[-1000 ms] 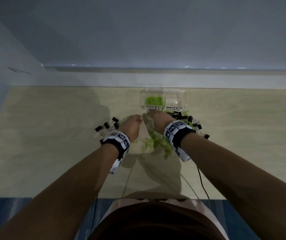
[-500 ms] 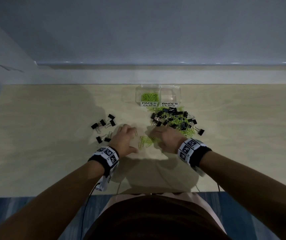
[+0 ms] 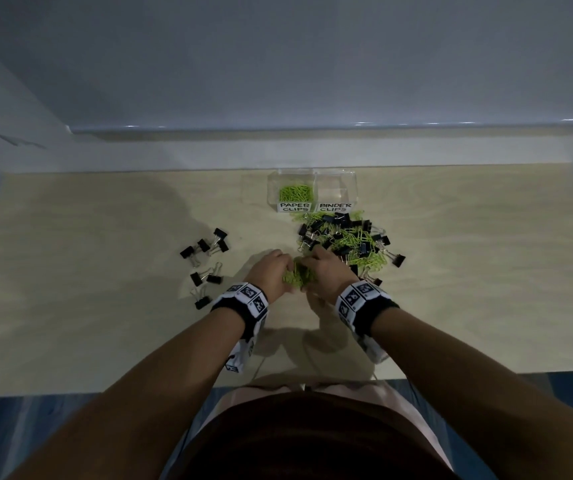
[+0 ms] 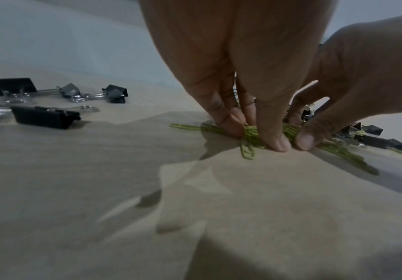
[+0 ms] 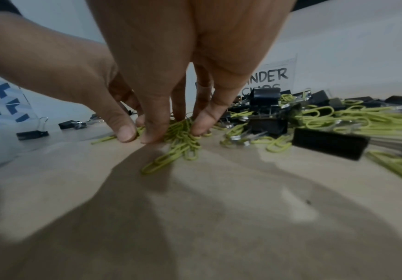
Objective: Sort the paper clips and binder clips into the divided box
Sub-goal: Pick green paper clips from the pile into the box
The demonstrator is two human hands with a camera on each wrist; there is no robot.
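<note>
A clear divided box stands at the back of the table, labelled PAPER CLIPS and BINDER CLIPS. Green paper clips lie in its left compartment; the right one looks empty. In front of it lies a mixed pile of black binder clips and green paper clips. My left hand and right hand meet over a small bunch of green paper clips on the table. Fingertips of both hands pinch the bunch from opposite sides. The palms hide part of it.
Several black binder clips lie apart to the left of my left hand. The pale wooden table ends at a near edge by my body, and a wall ledge runs behind the box.
Both hands pulled back from the box toward me, dropped onto the loose green paper clips, then drew together and closed on the bunch.
</note>
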